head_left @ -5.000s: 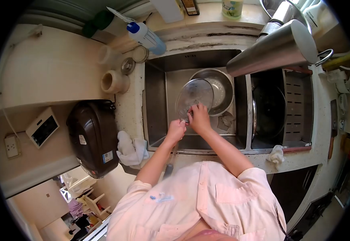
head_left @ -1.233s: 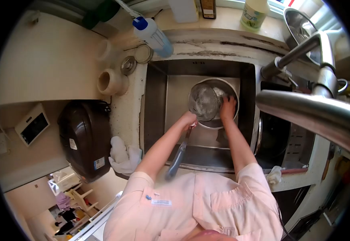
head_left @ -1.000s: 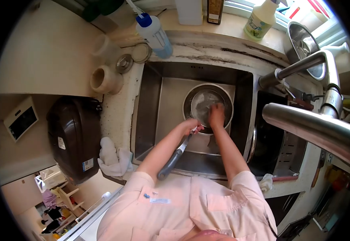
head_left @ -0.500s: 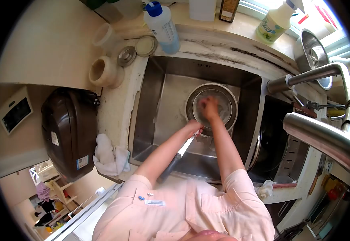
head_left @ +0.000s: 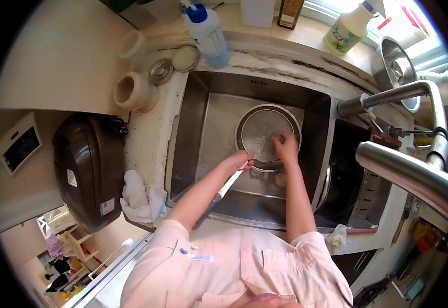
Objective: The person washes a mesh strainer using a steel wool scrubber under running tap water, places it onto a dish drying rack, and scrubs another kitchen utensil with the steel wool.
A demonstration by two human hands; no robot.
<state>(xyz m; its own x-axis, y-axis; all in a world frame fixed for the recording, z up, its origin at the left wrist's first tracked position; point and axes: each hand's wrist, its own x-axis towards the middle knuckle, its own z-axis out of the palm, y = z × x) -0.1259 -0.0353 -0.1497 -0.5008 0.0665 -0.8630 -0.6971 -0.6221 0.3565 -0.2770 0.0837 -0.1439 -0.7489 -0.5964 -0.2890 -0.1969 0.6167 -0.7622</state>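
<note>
- While my left fingers [head_left: 250,162] gripped the round grey metal-mesh strainer [head_left: 257,128], my right hand [head_left: 287,151] shifted rightward, exposing its middle.
- I couldn't tell the right fingers' [head_left: 277,140] grasp.

Left hand [head_left: 242,161] grips strainer [head_left: 265,131] handle; right hand [head_left: 286,147] at its mesh, over bowl [head_left: 269,167] in sink [head_left: 219,118]. Faucet [head_left: 409,172] to right.
</note>
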